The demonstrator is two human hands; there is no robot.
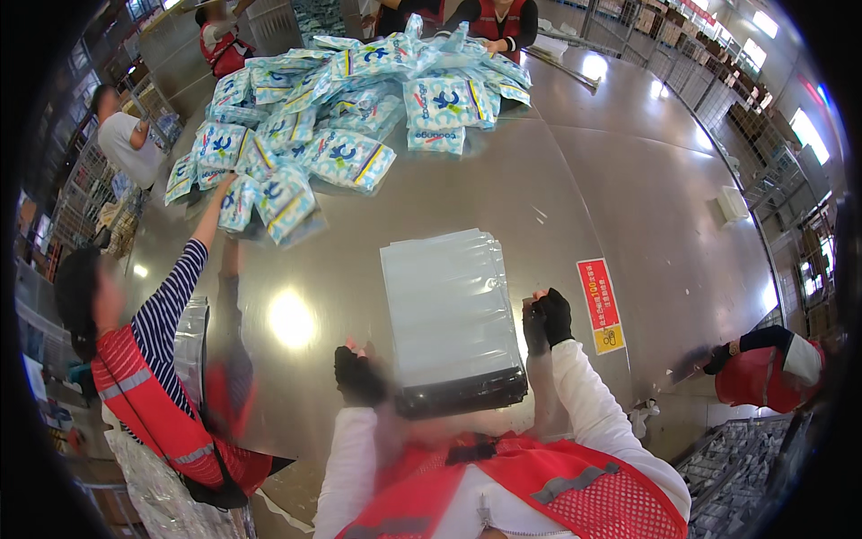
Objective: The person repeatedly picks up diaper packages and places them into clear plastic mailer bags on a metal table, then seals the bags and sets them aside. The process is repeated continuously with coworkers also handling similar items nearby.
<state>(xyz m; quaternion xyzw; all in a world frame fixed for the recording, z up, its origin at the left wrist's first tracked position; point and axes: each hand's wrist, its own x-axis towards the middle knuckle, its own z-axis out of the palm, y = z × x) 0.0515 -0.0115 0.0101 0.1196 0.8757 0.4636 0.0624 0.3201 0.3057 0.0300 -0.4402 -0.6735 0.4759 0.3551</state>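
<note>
A stack of grey-white plastic mailing bags (448,306) lies in front of me on the metal table (471,192), its dark edge toward my body. To the left of the stack is my left hand (360,376) in a black fingerless glove, blurred, with fingertips showing and nothing held. My right hand (555,316), gloved the same way, rests at or just above the tabletop right of the stack. Its fingers look curled and mostly hidden; no object shows in it. Both hands appear apart from the bags.
A large heap of soft printed packs (350,101) covers the table's far left. At left, a co-worker in a striped sleeve (172,273) reaches to it. Other people stand around the table. A red and yellow sticker (599,303) and a white block (733,203) are at right.
</note>
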